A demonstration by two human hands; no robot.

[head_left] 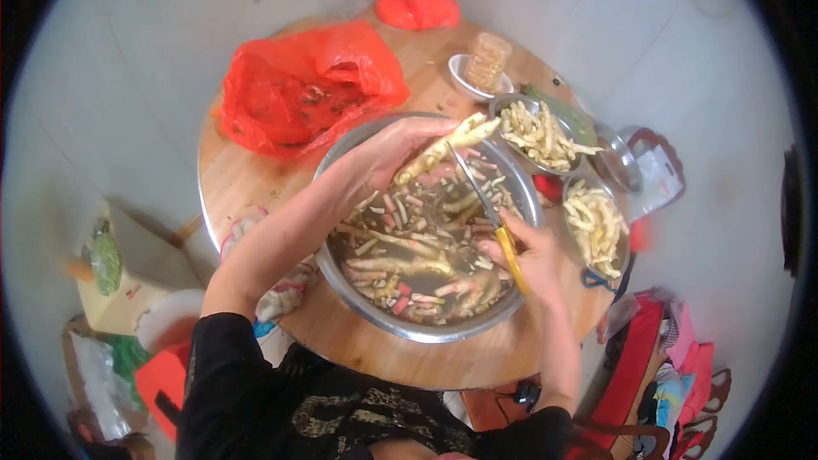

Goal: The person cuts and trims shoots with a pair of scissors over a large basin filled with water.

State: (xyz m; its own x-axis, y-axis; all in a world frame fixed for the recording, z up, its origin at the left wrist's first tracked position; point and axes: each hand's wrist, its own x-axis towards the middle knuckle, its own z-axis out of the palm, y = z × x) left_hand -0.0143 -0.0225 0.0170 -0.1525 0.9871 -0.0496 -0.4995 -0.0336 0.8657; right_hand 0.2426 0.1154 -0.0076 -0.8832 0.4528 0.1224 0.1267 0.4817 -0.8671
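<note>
My left hand (396, 146) is closed around a long, pale yellow, knobbly root (443, 152) that looks like young ginger, held tilted above a big metal basin (430, 336). In my right hand (537, 260) is a knife with a yellow handle (508, 254). Its thin blade points up and left, with the tip close to the root. Murky water in the basin holds several long roots (413, 266), along with short pinkish and pale cut pieces (400, 215). My right hand is over the basin's right rim.
A red plastic bag (315, 89) lies at the back left of the round wooden table (243, 187), a smaller one (417, 7) behind it. Right of the basin, two metal bowls hold pale roots (541, 136) and more roots (594, 226). A white bowl (467, 81) stands behind.
</note>
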